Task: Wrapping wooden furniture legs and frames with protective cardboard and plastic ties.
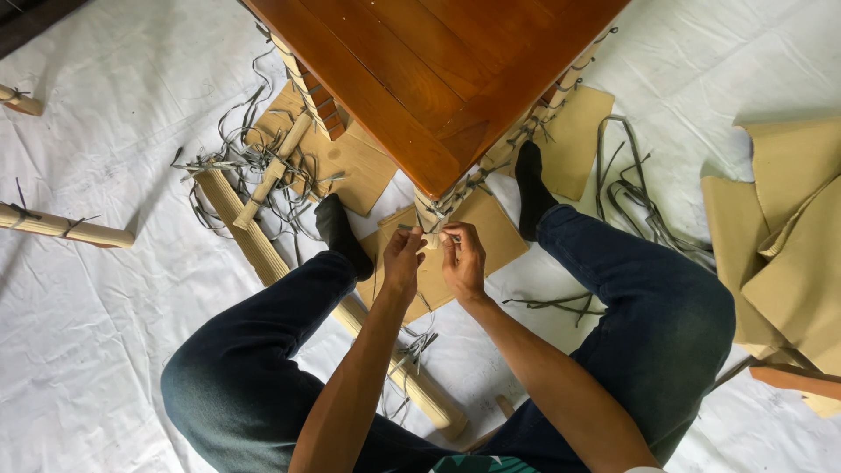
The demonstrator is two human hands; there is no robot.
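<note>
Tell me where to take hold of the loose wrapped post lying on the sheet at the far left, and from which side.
Probably grip the wrapped post at its bare middle stretch, between the dark ties, fingers closing from above across its width. It lies flat and nearly level on the white sheet, round and slim, with open sheet on both long sides. Both the left hand and the right hand are busy at the table leg.

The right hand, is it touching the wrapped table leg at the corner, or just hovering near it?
Touching. In the head view the right hand has its fingertips pressed on the strapping around the wrapped table leg, no gap visible; the left hand pinches there too.
</note>
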